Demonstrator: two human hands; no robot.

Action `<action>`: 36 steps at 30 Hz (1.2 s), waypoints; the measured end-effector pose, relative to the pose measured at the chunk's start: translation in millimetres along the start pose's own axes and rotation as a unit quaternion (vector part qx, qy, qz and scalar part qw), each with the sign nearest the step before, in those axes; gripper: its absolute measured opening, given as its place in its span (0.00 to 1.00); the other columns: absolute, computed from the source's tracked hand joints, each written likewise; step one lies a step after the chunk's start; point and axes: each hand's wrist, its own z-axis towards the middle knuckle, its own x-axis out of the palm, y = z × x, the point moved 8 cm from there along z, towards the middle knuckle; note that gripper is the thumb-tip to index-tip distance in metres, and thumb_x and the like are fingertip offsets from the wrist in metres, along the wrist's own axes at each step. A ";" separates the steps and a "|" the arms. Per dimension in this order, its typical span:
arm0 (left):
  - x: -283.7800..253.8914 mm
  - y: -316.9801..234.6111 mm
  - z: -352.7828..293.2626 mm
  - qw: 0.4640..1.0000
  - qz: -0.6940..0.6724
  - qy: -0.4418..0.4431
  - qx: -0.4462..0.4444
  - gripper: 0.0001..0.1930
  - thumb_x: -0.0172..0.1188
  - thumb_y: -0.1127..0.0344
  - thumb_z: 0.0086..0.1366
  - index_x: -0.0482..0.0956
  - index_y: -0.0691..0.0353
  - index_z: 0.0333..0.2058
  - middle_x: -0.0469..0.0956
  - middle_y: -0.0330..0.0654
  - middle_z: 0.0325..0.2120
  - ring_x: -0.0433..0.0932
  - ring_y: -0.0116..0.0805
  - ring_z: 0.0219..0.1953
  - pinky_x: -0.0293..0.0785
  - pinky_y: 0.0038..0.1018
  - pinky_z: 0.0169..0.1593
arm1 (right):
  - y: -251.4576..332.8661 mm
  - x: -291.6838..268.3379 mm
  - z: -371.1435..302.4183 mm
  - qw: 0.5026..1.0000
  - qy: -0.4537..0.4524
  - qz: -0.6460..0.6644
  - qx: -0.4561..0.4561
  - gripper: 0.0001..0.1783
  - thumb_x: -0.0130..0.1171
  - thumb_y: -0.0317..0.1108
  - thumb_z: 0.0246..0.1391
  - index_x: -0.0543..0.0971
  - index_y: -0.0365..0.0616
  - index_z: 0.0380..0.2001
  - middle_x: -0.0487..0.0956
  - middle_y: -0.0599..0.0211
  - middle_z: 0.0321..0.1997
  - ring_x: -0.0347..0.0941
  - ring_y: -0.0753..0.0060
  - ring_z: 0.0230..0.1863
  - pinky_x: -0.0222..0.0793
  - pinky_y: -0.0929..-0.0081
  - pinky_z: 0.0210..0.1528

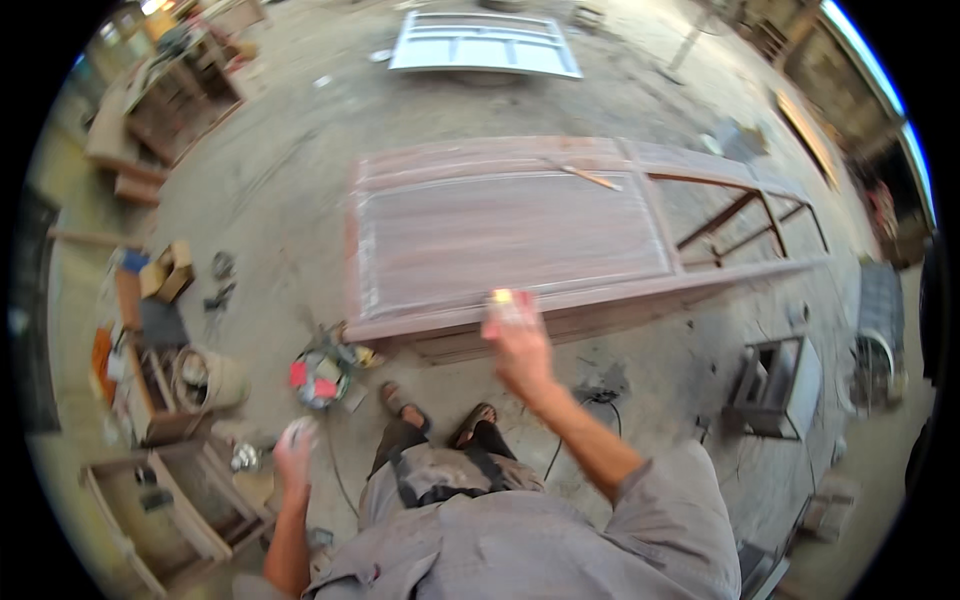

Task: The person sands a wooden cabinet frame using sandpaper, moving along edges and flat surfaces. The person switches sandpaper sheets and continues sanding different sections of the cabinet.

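Wooden panel (510, 235) lies before the right hand (520, 350), which grasps a blurred yellowish item (502, 297); whether the left hand (294, 455) grips anything, I cannot tell.

The right hand (522, 350) is smeared by blur, so its finger positions and the kind of small yellow thing (503, 298) it grips cannot be made out, and it covers a bit of the wooden panel's (510, 240) near edge; the left hand (295, 455) is blurred too, leaving unclear whether it holds anything. The lower edge cuts off the left forearm (288, 540) and the shirt (500, 550). Under the white panel (480, 52) most is hidden, the tub's (322, 380) contents run together, and the stick (592, 179) is too small to identify.
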 end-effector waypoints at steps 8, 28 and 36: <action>23.8 -52.5 65.1 0.999 -0.010 0.034 0.017 0.13 0.59 0.64 0.73 0.83 0.65 0.51 0.84 0.39 0.42 0.81 0.25 0.45 0.78 0.24 0.46 | 41.8 12.6 17.4 0.990 0.114 0.073 -0.043 0.34 0.59 0.24 0.53 0.71 0.34 0.65 0.67 0.46 0.73 0.60 0.42 0.75 0.50 0.41 0.79; 233.8 -213.2 245.1 0.992 0.109 0.040 0.041 0.30 0.44 0.47 0.78 0.64 0.72 0.62 0.77 0.70 0.52 0.76 0.69 0.56 0.71 0.52 0.59 | 111.1 28.8 28.0 0.986 0.132 0.099 0.028 0.34 0.63 0.26 0.48 0.74 0.32 0.62 0.75 0.43 0.66 0.64 0.38 0.73 0.54 0.42 0.77; 236.0 -194.5 256.9 0.988 0.116 0.025 0.102 0.32 0.43 0.46 0.78 0.67 0.71 0.63 0.77 0.68 0.54 0.75 0.69 0.58 0.70 0.51 0.61 | 121.3 41.1 31.9 0.990 0.082 0.113 0.033 0.33 0.59 0.21 0.48 0.75 0.35 0.62 0.71 0.46 0.69 0.64 0.38 0.72 0.57 0.44 0.76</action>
